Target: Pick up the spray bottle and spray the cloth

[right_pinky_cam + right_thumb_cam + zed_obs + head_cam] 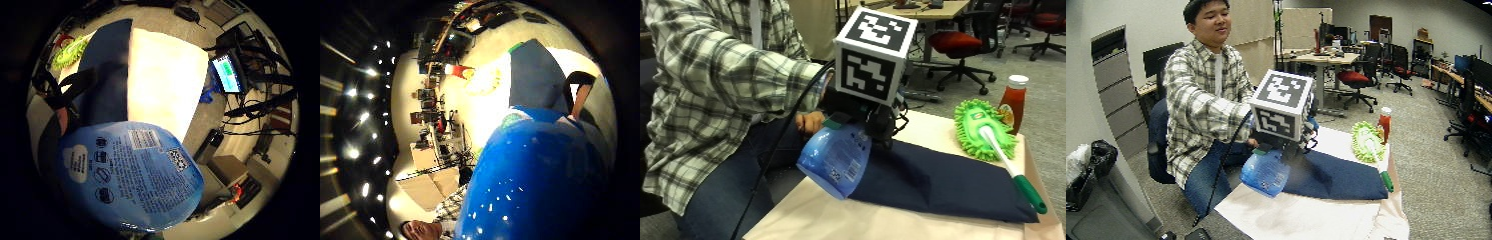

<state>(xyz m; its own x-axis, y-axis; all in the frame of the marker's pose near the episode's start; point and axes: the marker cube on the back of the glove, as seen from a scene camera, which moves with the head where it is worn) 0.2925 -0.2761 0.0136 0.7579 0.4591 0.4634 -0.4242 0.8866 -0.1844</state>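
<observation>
A person in a plaid shirt sits at a worktop [859,217] covered with a pale sheet, holding a blue spray bottle [835,160] in the gloved right hand [863,117]. The bottle is lifted clear of the worktop and tilted, its rounded base swinging out toward the near edge and its label facing outward. The hand is wrapped around the bottle's neck, but the fingers themselves are hidden behind the gear on the glove, so whether one rests on the trigger cannot be told. A dark blue cloth [946,185] lies flat just beside and below the bottle. On the cloth's far side rests a green fluffy duster [983,130] with a white and green handle, and a ketchup bottle [1013,102] stands behind it. The pick-up looks done, and the spraying step appears to be at hand. The next move likely calls for the nozzle aimed at the cloth and a squeeze of the trigger.
</observation>
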